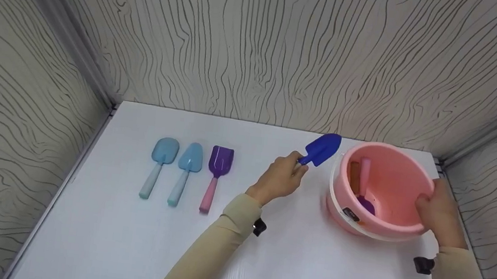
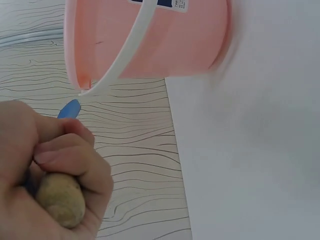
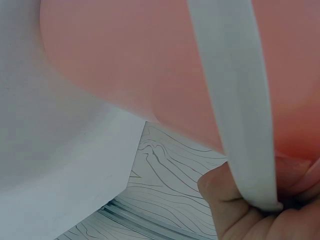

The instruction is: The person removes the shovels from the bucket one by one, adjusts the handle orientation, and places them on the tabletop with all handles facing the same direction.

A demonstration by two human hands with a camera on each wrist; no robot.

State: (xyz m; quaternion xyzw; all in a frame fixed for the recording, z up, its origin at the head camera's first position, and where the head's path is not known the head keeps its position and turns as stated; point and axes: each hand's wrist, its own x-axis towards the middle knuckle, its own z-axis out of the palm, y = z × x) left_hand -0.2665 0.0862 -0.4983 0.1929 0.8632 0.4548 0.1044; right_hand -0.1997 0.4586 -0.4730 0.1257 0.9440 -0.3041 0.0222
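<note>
Beside the pink bucket [image 1: 398, 187], head view: gripped blue trowel [image 1: 325, 147] in left hand [image 1: 277, 178], held rim [image 1: 389, 229] with right hand [image 1: 441, 213]; risked snagging if carried low. Left wrist: clenched tan handle [image 2: 61, 201]. Right wrist: risked tipping bucket through uneven pull.

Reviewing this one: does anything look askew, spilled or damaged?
Nothing stands out. On the table, the light blue scoop, pointed light blue trowel and purple scoop lie in a tidy row; the left hand holds the dark blue trowel and the right hand grips the pink bucket. No spill or damage shows.
</note>
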